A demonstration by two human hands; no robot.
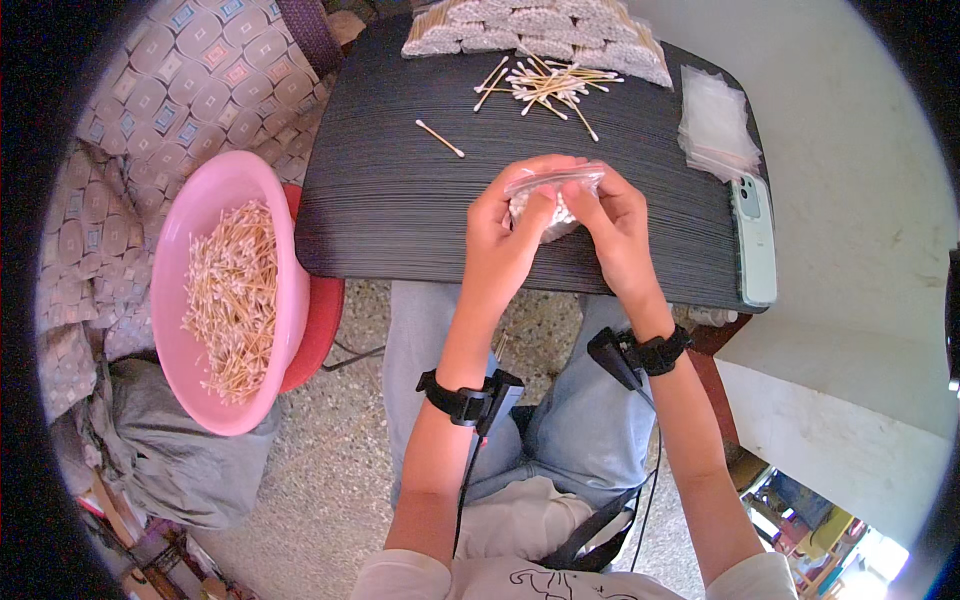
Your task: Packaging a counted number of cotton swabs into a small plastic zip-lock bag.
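Between my two hands, above the near part of the dark table, is a small clear zip bag [556, 212] with white cotton swab tips showing inside. My left hand [505, 212] grips its left side, thumb on the front near the top edge. On the right side my right hand [612, 215] pinches it the same way, the two thumbs close together. The fingers behind the bag are mostly hidden. Beyond the hands lies a loose heap of cotton swabs [560, 84], and a single cotton swab [440, 138] rests apart from it to the left.
Filled bags of swabs [540, 28] are stacked at the table's far edge. Flat empty zip bags [718, 122] and a pale phone [754, 240] lie along the right side, by a wall. Left of the table [390, 220], a pink basin [170, 300] holds many loose swabs.
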